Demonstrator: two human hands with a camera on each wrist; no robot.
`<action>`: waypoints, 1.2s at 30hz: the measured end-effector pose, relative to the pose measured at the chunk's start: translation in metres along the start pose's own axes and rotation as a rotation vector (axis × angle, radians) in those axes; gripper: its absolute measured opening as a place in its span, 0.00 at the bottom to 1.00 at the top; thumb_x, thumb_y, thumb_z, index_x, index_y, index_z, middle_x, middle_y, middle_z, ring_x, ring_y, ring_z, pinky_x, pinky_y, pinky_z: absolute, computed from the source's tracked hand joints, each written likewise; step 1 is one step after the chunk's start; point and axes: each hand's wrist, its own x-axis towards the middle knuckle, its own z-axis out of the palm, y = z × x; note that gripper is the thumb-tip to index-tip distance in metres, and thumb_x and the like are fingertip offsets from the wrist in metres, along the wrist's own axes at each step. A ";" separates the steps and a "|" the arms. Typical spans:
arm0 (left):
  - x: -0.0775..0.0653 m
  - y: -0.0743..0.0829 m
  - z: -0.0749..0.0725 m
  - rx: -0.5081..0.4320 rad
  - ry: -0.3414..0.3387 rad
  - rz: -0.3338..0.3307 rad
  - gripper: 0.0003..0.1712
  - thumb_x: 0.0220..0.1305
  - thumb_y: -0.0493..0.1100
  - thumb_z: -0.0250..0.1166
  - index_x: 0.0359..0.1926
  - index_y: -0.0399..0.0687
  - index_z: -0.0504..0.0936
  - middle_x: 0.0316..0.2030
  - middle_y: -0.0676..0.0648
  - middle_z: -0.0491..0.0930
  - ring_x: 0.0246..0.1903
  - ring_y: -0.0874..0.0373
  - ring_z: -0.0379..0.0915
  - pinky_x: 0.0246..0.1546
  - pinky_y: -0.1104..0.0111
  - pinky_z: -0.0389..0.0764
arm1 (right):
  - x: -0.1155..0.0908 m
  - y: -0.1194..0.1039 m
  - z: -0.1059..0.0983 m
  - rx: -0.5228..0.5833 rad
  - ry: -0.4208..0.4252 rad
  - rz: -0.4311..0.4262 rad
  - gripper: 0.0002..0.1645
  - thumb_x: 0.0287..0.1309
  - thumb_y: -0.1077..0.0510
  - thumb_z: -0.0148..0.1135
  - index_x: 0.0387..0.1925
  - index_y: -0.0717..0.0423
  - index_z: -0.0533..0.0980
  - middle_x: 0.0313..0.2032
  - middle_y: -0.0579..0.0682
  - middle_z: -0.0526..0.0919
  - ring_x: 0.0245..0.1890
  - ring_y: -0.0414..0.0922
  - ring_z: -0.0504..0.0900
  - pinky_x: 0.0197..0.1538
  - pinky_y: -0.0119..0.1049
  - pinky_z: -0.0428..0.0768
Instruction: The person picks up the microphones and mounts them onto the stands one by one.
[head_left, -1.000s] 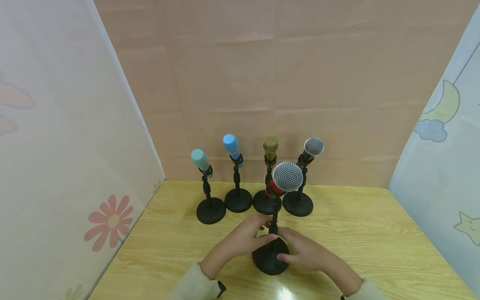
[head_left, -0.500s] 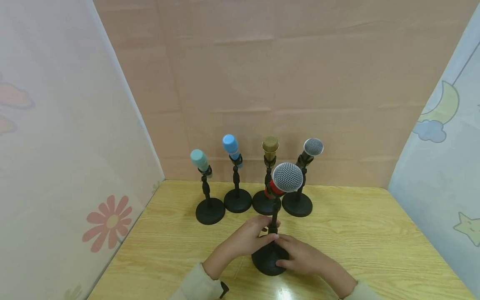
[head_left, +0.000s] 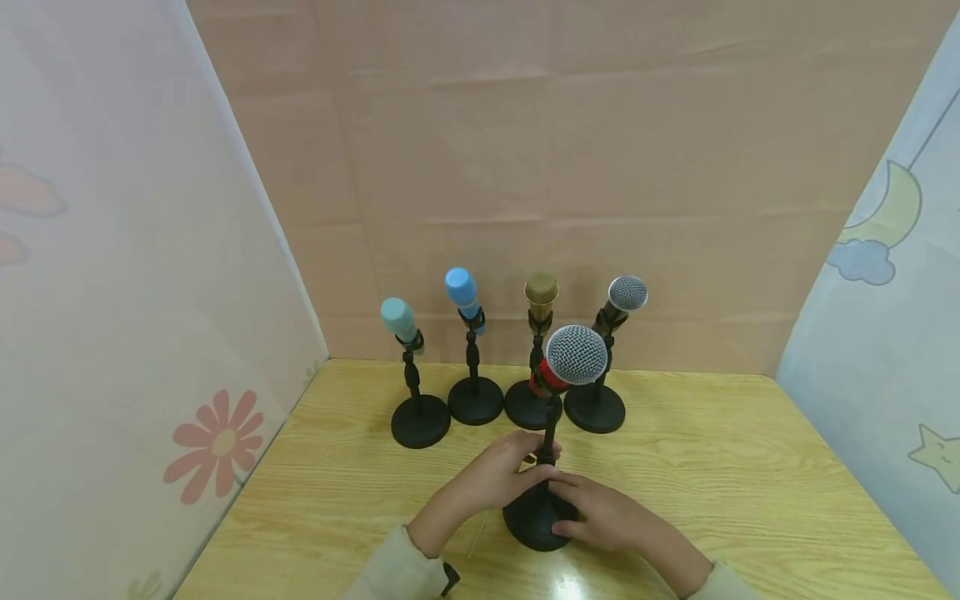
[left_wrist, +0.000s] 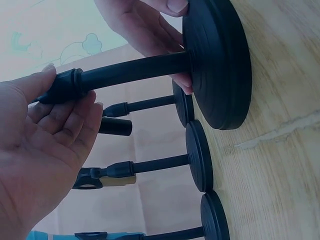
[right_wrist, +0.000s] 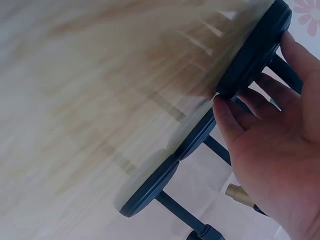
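Note:
A microphone with a silver mesh head (head_left: 576,354) and a red section sits tilted on a black desk microphone stand (head_left: 534,523) at the front of the table. My left hand (head_left: 491,477) holds the stand's pole; in the left wrist view its thumb and fingers pinch the collar (left_wrist: 66,86). My right hand (head_left: 606,514) grips the round base from the right, thumb and fingertips on the base (right_wrist: 257,50) in the right wrist view. The stand is upright. Whether the base rests fully on the table I cannot tell.
Behind stand several similar microphones in a row: teal (head_left: 398,316), blue (head_left: 461,288), gold (head_left: 542,290) and silver-headed (head_left: 627,294), each on a black stand. A beige backdrop (head_left: 465,150) rises behind the wooden table (head_left: 720,467), with patterned side panels left and right.
My right hand has shifted slightly down and left, closer against the base. The left hand and the stand have hardly moved. The row behind stays as it was.

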 end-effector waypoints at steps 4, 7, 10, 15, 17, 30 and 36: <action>0.000 0.000 -0.001 -0.009 0.000 -0.006 0.15 0.73 0.46 0.62 0.55 0.47 0.82 0.51 0.54 0.83 0.51 0.67 0.79 0.51 0.73 0.80 | -0.001 -0.001 -0.001 -0.017 0.003 -0.009 0.40 0.68 0.37 0.61 0.66 0.63 0.73 0.69 0.59 0.71 0.66 0.58 0.74 0.64 0.53 0.75; 0.000 -0.001 0.000 -0.019 0.007 0.004 0.16 0.73 0.46 0.62 0.56 0.44 0.83 0.51 0.53 0.84 0.49 0.68 0.80 0.50 0.75 0.80 | -0.002 -0.002 -0.001 -0.018 0.004 -0.010 0.40 0.67 0.37 0.61 0.66 0.63 0.74 0.69 0.59 0.72 0.65 0.58 0.75 0.63 0.53 0.76; 0.000 -0.003 0.001 -0.026 0.018 0.011 0.17 0.72 0.47 0.62 0.55 0.43 0.83 0.51 0.53 0.84 0.48 0.69 0.80 0.50 0.76 0.80 | -0.002 -0.003 -0.002 -0.020 0.004 -0.008 0.40 0.66 0.36 0.61 0.65 0.63 0.74 0.69 0.58 0.72 0.65 0.58 0.76 0.63 0.53 0.76; 0.000 -0.004 0.003 -0.015 0.047 0.001 0.15 0.71 0.48 0.63 0.53 0.47 0.85 0.50 0.55 0.85 0.47 0.70 0.80 0.49 0.76 0.80 | -0.001 -0.003 -0.002 -0.028 0.007 -0.013 0.39 0.66 0.38 0.63 0.65 0.63 0.75 0.69 0.58 0.73 0.64 0.58 0.77 0.62 0.52 0.77; 0.000 -0.004 0.004 -0.007 0.063 -0.007 0.14 0.70 0.48 0.64 0.52 0.49 0.85 0.49 0.56 0.86 0.47 0.71 0.80 0.48 0.76 0.80 | -0.001 -0.004 -0.002 -0.037 0.007 -0.015 0.39 0.65 0.38 0.63 0.64 0.64 0.75 0.68 0.58 0.73 0.64 0.58 0.77 0.62 0.52 0.77; -0.002 0.000 0.009 -0.010 0.170 -0.048 0.13 0.65 0.49 0.70 0.47 0.52 0.88 0.39 0.60 0.87 0.40 0.73 0.81 0.44 0.77 0.81 | 0.001 -0.007 -0.004 -0.050 -0.012 -0.009 0.37 0.64 0.42 0.66 0.64 0.66 0.75 0.67 0.60 0.74 0.64 0.59 0.77 0.62 0.52 0.77; -0.004 0.003 0.011 -0.038 0.214 -0.123 0.13 0.61 0.52 0.73 0.43 0.52 0.87 0.37 0.60 0.86 0.39 0.70 0.81 0.43 0.75 0.82 | 0.001 -0.007 -0.004 -0.053 -0.023 0.000 0.36 0.65 0.42 0.66 0.63 0.65 0.75 0.65 0.59 0.76 0.63 0.57 0.77 0.63 0.51 0.77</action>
